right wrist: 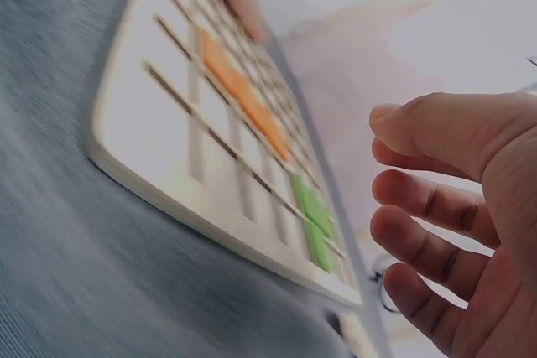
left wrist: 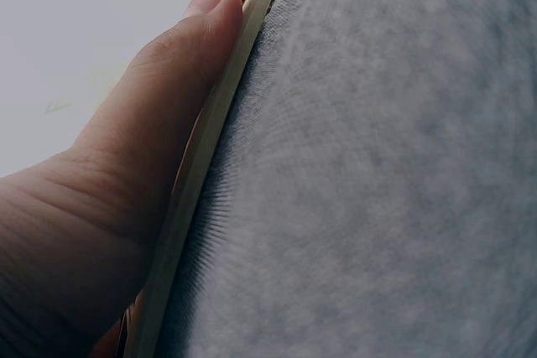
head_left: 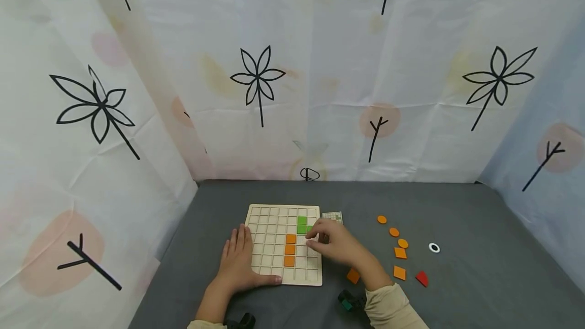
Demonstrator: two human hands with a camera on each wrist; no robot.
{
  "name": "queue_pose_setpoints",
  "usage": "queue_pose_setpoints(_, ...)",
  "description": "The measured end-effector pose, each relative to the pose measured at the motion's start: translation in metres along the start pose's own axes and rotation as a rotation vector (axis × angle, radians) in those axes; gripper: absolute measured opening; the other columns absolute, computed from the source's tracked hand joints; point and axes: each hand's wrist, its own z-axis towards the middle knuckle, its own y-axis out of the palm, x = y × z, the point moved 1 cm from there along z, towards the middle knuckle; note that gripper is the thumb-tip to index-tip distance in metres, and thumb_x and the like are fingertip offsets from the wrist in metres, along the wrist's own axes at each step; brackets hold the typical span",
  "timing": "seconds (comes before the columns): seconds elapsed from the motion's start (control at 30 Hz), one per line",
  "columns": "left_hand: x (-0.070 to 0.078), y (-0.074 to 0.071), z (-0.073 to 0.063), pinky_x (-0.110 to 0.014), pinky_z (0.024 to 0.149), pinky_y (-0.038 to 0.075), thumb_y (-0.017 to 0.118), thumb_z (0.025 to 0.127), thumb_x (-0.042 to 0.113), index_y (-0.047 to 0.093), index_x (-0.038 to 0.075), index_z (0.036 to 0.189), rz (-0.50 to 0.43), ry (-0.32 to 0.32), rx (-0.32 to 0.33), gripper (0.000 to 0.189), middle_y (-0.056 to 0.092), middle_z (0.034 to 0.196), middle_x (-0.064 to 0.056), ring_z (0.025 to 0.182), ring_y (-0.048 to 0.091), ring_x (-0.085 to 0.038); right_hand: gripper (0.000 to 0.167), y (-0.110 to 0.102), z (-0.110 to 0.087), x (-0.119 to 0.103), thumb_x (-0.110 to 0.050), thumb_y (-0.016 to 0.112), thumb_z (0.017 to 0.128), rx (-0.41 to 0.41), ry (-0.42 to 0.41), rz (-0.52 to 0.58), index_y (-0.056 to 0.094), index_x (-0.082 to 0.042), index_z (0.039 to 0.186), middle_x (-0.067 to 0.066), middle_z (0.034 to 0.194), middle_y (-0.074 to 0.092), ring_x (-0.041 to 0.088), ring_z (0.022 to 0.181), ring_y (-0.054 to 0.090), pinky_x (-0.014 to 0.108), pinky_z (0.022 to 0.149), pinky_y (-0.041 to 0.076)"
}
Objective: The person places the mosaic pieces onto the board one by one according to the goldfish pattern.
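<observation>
A pale wooden grid board (head_left: 267, 240) lies on the grey cloth. Orange squares (head_left: 290, 249) stand in a column in its cells, with green squares (head_left: 301, 221) farther back. My left hand (head_left: 236, 263) rests on the board's left side with straight fingers; its thumb (left wrist: 197, 39) lies along the near edge. Over the board's right side is my right hand (head_left: 335, 241), its fingers loosely bent. In the right wrist view, nothing shows between the thumb (right wrist: 436, 123) and fingertips, which are apart from the board. In the head view, this hand partly covers a green piece.
Orange discs (head_left: 394, 232) and loose orange squares (head_left: 399, 272) lie right of the board. Beyond them are a red piece (head_left: 422, 278) and a white ring (head_left: 434, 248). A small gridded card (head_left: 333, 216) lies behind the right hand. Patterned curtains (head_left: 311, 141) surround the table.
</observation>
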Motion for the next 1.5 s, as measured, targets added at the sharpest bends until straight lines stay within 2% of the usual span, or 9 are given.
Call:
queue_pose_setpoints(0.03,0.001,0.0,0.001,-0.066,0.131,0.007,0.077,0.052,0.098,0.005,0.0,0.17,0.002,0.002,-0.003,0.169,-0.002,0.179,-0.023,0.166,0.0,-0.046,0.014,-0.005,-0.002,0.002,-0.018,0.076,0.101,0.019,0.002,-0.002,0.081,-0.008,0.109,-0.001,0.101,0.068,0.004,0.078,0.058,0.034,0.078,0.057)
queue_pose_setpoints(0.07,0.001,0.0,0.001,-0.066,0.131,0.007,0.077,0.052,0.098,0.006,-0.001,0.17,-0.001,0.006,-0.001,0.169,-0.001,0.178,-0.023,0.166,0.0,-0.046,0.014,-0.009,-0.005,0.004,-0.017,0.076,0.101,0.035,0.004,-0.005,0.081,-0.008,0.109,-0.001,0.101,0.068,0.005,0.078,0.058,0.029,0.07,0.055)
queue_pose_setpoints(0.27,0.004,-0.003,-0.001,-0.066,0.131,0.006,0.08,0.053,0.096,0.005,-0.001,0.17,-0.007,0.006,-0.014,0.169,-0.003,0.178,-0.024,0.165,-0.001,-0.046,0.016,-0.038,-0.028,0.017,-0.018,0.076,0.101,0.102,0.02,-0.051,0.08,-0.009,0.112,0.0,0.107,0.071,0.003,0.085,0.06,0.03,0.077,0.056)
queue_pose_setpoints(0.47,0.003,-0.003,-0.002,-0.066,0.131,0.006,0.079,0.053,0.096,0.005,0.0,0.17,-0.002,0.0,-0.015,0.169,-0.003,0.179,-0.023,0.166,-0.001,-0.046,0.013,-0.075,-0.057,0.032,-0.015,0.076,0.1,0.178,0.045,-0.132,0.08,-0.012,0.111,-0.001,0.105,0.072,0.004,0.086,0.062,0.03,0.076,0.056)
queue_pose_setpoints(0.7,0.0,-0.002,-0.003,-0.066,0.131,0.006,0.078,0.052,0.098,0.006,-0.001,0.17,-0.008,-0.007,-0.012,0.17,-0.002,0.178,-0.024,0.165,0.0,-0.047,0.016,-0.106,-0.093,0.046,-0.016,0.076,0.1,0.23,0.168,-0.16,0.079,-0.01,0.115,0.001,0.109,0.071,0.002,0.086,0.058,0.027,0.073,0.055)
queue_pose_setpoints(1.0,0.001,-0.001,-0.003,-0.067,0.131,0.006,0.076,0.051,0.099,0.005,0.0,0.17,-0.009,-0.01,-0.012,0.17,-0.003,0.179,-0.023,0.166,-0.001,-0.046,0.016,-0.111,-0.13,0.071,-0.015,0.081,0.095,0.227,0.256,-0.118,0.079,-0.009,0.111,-0.001,0.099,0.067,0.002,0.076,0.055,0.025,0.061,0.049)
queue_pose_setpoints(1.13,0.001,-0.001,-0.003,-0.066,0.131,0.005,0.076,0.052,0.099,0.004,0.001,0.17,-0.011,-0.015,-0.021,0.17,-0.004,0.179,-0.022,0.166,-0.002,-0.045,0.018,-0.111,-0.141,0.076,-0.016,0.084,0.092,0.217,0.269,-0.122,0.079,-0.011,0.109,-0.002,0.098,0.067,0.002,0.078,0.053,0.025,0.062,0.048)
queue_pose_setpoints(1.3,0.002,-0.002,-0.002,-0.066,0.131,0.003,0.077,0.052,0.098,0.003,0.001,0.17,-0.018,-0.019,-0.029,0.17,-0.006,0.179,-0.021,0.166,-0.003,-0.045,0.022,-0.11,-0.149,0.077,-0.022,0.087,0.09,0.173,0.3,-0.115,0.08,-0.014,0.109,-0.003,0.099,0.065,0.005,0.079,0.053,0.024,0.065,0.047)
queue_pose_setpoints(1.5,0.001,-0.002,-0.002,-0.066,0.131,0.003,0.077,0.052,0.098,0.003,0.001,0.17,-0.016,-0.017,-0.026,0.17,-0.005,0.179,-0.022,0.166,-0.002,-0.045,0.02,-0.107,-0.153,0.077,-0.021,0.087,0.09,0.18,0.319,-0.132,0.081,-0.016,0.108,-0.003,0.101,0.064,0.005,0.079,0.052,0.024,0.065,0.047)
